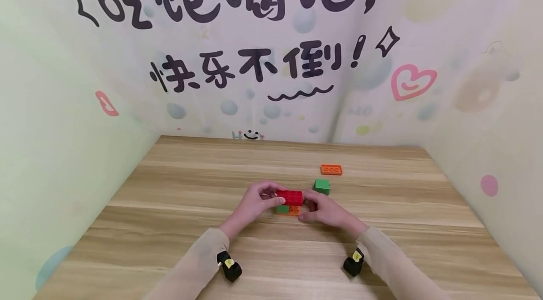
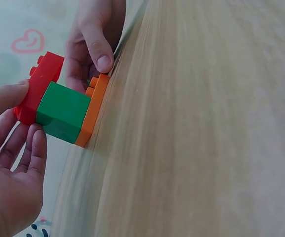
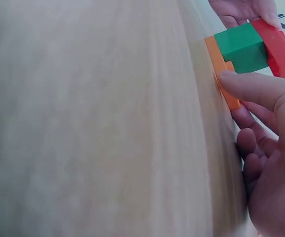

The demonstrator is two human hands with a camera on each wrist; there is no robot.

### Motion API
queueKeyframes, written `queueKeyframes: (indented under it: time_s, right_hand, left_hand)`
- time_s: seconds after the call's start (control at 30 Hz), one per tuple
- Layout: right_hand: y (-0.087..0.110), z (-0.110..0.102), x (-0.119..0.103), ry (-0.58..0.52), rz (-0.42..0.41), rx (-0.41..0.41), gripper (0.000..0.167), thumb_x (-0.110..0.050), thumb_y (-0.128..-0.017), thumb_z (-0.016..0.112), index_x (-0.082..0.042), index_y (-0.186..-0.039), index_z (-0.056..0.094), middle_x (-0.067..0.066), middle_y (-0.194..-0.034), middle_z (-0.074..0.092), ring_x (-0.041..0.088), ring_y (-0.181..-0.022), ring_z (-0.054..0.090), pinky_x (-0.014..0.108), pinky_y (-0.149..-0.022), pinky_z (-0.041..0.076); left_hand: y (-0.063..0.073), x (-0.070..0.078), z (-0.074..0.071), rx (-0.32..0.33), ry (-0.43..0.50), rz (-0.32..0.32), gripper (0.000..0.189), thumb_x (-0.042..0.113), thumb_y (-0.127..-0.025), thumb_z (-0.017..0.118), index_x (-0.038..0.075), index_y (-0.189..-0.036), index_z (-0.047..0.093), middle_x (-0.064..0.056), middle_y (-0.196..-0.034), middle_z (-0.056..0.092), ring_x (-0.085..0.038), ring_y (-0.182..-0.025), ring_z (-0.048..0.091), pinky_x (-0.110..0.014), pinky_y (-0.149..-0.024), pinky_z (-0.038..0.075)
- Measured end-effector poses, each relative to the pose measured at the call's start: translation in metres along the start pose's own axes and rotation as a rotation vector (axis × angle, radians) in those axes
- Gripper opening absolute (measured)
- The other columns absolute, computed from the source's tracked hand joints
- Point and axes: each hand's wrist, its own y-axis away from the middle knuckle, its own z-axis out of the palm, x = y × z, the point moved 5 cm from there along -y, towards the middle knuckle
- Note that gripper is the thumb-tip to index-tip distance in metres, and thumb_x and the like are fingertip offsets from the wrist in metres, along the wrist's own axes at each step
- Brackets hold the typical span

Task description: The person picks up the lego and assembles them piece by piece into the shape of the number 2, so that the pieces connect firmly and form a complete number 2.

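On my head feed, the left hand (image 1: 259, 198) pinches a red studded toy brick (image 1: 290, 196) by its left end, its grip narrow. Below that, a green brick (image 1: 282, 209) stands on the left part of an orange studded plate (image 1: 294, 211), and the right hand (image 1: 323, 209) is curled at the plate's right end. Farther back on the wood-grain worktop (image 1: 297, 253) I see a loose green block (image 1: 322, 186) and a spare orange plate (image 1: 331, 169), hollow side up.

My left wrist feed shows the red brick touching the green one's top and jutting out over the orange plate's bare studs, with the left thumb and fingers on opposite sides of it.

Through the right wrist feed, I see the right grip pinching the orange plate's bare end, thumb on top.
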Motion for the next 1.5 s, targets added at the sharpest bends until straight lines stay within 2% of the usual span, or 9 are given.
queueKeyframes:
  time_s: [0.27,0.43,0.57,0.77,0.9,1.07,1.17,1.3,1.5]
  right_hand:
    - [0.003,-0.008,-0.004,0.024,-0.02,-0.05,0.033,-0.024,-0.086,0.077,-0.02,-0.116,0.064,0.006,-0.092,0.059,0.012,-0.077,0.052,0.022,-0.068,0.045]
    - [0.007,-0.017,-0.009,0.004,-0.054,-0.079,0.033,-0.019,-0.089,0.073,-0.012,-0.12,0.062,0.008,-0.104,0.067,0.01,-0.086,0.061,0.024,-0.076,0.051]
    - [0.008,-0.025,-0.01,0.026,-0.071,-0.062,0.036,-0.015,-0.091,0.07,-0.011,-0.126,0.062,0.01,-0.112,0.068,0.01,-0.085,0.059,0.024,-0.071,0.052]
    - [0.009,-0.044,-0.013,0.021,-0.067,0.032,0.032,-0.012,-0.092,0.068,-0.007,-0.123,0.065,0.011,-0.103,0.071,0.012,-0.078,0.057,0.022,-0.067,0.049]
    - [0.013,-0.065,-0.012,0.001,-0.061,0.202,0.027,-0.009,-0.091,0.069,-0.006,-0.118,0.068,0.013,-0.101,0.071,0.011,-0.077,0.056,0.023,-0.066,0.048]
    - [0.018,-0.085,-0.002,0.019,-0.031,0.375,0.028,-0.009,-0.09,0.07,-0.008,-0.118,0.068,0.015,-0.117,0.07,0.015,-0.089,0.06,0.023,-0.075,0.049]
    - [0.02,-0.09,0.008,0.002,-0.001,0.395,0.031,-0.009,-0.091,0.069,-0.006,-0.122,0.066,0.014,-0.127,0.067,0.026,-0.102,0.063,0.025,-0.082,0.051]
    - [0.022,-0.091,0.019,-0.021,0.006,0.384,0.036,-0.008,-0.092,0.067,-0.004,-0.127,0.063,0.017,-0.133,0.063,0.038,-0.114,0.061,0.029,-0.087,0.053]
    - [0.024,-0.086,0.034,-0.039,0.024,0.361,0.04,-0.01,-0.093,0.068,-0.002,-0.131,0.06,0.02,-0.136,0.06,0.04,-0.117,0.06,0.036,-0.092,0.054]
  left_hand:
    - [0.001,0.0,0.0,0.004,-0.006,0.004,0.03,0.006,-0.086,0.075,-0.004,-0.114,0.068,-0.025,-0.107,0.069,-0.016,-0.084,0.059,-0.017,-0.074,0.051]
    - [0.001,0.001,0.0,0.008,-0.004,0.005,0.03,0.006,-0.085,0.075,-0.004,-0.113,0.069,-0.025,-0.106,0.069,-0.017,-0.083,0.06,-0.016,-0.073,0.051]
    - [0.001,0.002,0.0,0.011,-0.005,-0.003,0.03,0.006,-0.086,0.075,-0.004,-0.113,0.069,-0.025,-0.104,0.069,-0.017,-0.083,0.06,-0.016,-0.073,0.051]
    - [0.002,0.004,0.0,0.02,-0.017,-0.031,0.029,0.006,-0.086,0.075,-0.003,-0.112,0.069,-0.025,-0.104,0.069,-0.018,-0.084,0.061,-0.016,-0.072,0.051]
    - [0.0,-0.002,0.002,0.015,-0.018,-0.034,0.029,0.006,-0.086,0.075,-0.003,-0.113,0.069,-0.025,-0.104,0.069,-0.019,-0.085,0.062,-0.016,-0.072,0.051]
    - [-0.007,-0.024,0.004,0.042,-0.038,-0.045,0.028,0.009,-0.086,0.075,0.002,-0.113,0.071,-0.021,-0.106,0.071,-0.016,-0.085,0.062,-0.018,-0.074,0.052]
    - [-0.01,-0.033,0.004,0.057,-0.057,-0.057,0.028,0.013,-0.086,0.076,0.007,-0.113,0.072,-0.016,-0.105,0.072,-0.013,-0.085,0.062,-0.02,-0.075,0.052]
    - [-0.012,-0.035,0.004,0.057,-0.063,-0.066,0.027,0.019,-0.085,0.078,0.012,-0.111,0.073,-0.011,-0.105,0.072,-0.013,-0.086,0.062,-0.024,-0.076,0.053]
    - [-0.01,-0.034,0.004,0.053,-0.065,-0.077,0.026,0.021,-0.085,0.078,0.014,-0.109,0.074,-0.008,-0.106,0.072,-0.013,-0.087,0.062,-0.026,-0.079,0.053]
